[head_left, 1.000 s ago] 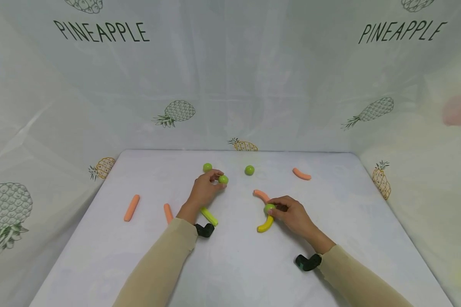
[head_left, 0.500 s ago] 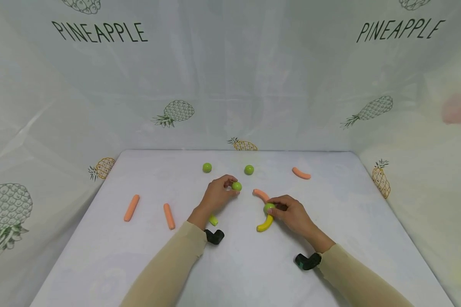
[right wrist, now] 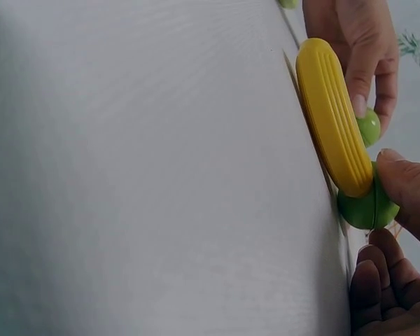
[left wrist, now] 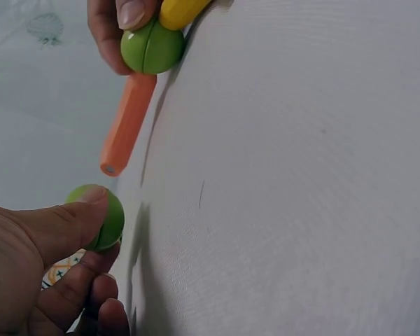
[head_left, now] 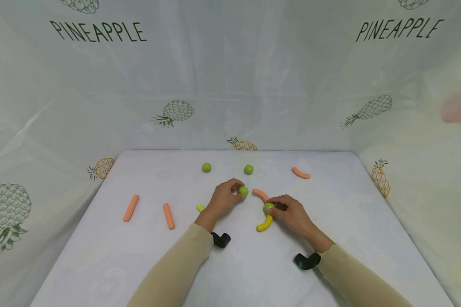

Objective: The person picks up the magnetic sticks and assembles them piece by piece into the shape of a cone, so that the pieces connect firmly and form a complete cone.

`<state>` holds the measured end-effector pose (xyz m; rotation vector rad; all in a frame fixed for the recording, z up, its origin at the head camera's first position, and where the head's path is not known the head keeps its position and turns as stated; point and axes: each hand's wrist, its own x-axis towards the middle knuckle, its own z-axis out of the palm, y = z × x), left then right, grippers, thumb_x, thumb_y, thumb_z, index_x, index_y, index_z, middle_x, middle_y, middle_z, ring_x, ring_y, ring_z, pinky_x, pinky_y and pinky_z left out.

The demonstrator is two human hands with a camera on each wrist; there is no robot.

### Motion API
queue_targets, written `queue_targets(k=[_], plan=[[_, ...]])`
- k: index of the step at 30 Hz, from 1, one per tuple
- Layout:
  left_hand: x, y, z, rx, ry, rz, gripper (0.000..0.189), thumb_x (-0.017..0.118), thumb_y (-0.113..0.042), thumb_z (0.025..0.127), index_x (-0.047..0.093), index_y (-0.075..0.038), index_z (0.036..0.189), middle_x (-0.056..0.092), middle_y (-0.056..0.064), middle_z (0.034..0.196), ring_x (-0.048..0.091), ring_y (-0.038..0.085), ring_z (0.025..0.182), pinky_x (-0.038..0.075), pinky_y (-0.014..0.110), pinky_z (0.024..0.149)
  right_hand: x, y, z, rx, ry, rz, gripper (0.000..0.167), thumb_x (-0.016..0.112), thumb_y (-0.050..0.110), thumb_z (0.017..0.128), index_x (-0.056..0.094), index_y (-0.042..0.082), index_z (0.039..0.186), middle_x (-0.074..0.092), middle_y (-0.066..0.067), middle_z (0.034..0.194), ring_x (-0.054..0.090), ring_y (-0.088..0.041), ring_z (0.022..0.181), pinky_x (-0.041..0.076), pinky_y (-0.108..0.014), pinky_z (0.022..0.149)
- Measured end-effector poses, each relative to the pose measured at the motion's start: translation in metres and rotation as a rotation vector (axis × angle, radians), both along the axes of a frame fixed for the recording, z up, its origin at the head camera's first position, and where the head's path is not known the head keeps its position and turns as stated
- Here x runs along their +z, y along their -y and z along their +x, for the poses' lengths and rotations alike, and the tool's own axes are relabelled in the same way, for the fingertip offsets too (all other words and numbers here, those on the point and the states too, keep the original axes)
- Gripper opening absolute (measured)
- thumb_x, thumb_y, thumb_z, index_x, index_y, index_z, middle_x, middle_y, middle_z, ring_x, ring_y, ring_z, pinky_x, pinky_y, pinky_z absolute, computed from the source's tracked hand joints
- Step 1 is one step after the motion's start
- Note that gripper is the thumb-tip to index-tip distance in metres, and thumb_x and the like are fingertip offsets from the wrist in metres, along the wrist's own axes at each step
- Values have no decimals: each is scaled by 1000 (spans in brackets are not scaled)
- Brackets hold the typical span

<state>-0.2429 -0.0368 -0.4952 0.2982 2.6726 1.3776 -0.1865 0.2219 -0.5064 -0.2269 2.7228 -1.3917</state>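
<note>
My left hand point(head_left: 223, 198) pinches a green ball point(head_left: 243, 190) between thumb and fingers, over the table middle. In the left wrist view a seam runs round a second green ball point(left wrist: 152, 49), which my right hand point(head_left: 295, 217) pinches. That second ball sits between a curved orange stick point(head_left: 259, 194) and a ridged, curved yellow stick point(right wrist: 332, 115), its sides right at their ends. Together the three make a bent line on the table. Under my left wrist lies a light green stick point(head_left: 200, 207), mostly hidden by the arm.
On the white table point(head_left: 157, 175), two more green balls lie at the back, one left point(head_left: 206, 167) and one centre point(head_left: 248, 169). A curved orange stick point(head_left: 301, 172) lies back right. Two straight orange sticks lie left, an outer stick point(head_left: 131, 208) and an inner stick point(head_left: 169, 216).
My left hand has carried its green ball rightward and slightly nearer, toward the orange stick by the right hand. The right hand has stayed in place with its ball.
</note>
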Motion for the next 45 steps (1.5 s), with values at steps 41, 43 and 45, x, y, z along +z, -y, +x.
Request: queue_targets(k=[41,43,45], plan=[[-7,-18,-7,-41,-74,-108,33,81,-20,95,72,-17,126,67,3,113,59,19,101,51,37,92,0,-2,3,36,-10,-17,32,83,21,93,75,14,124,69,-7,120,62,-19,99,53,-24,82],[-7,-19,-7,-39,-59,-102,34,81,-19,95,71,-17,128,68,2,115,59,18,102,52,36,92,-1,-1,3,33,-16,-4,32,84,22,92,76,15,122,69,-6,119,62,-18,99,52,-25,83],[-8,-20,-7,-35,-43,-88,36,80,-19,96,70,-18,130,69,1,118,61,17,104,53,35,93,-1,0,4,30,-21,9,31,85,23,91,76,16,120,69,-5,119,61,-18,99,52,-27,84]])
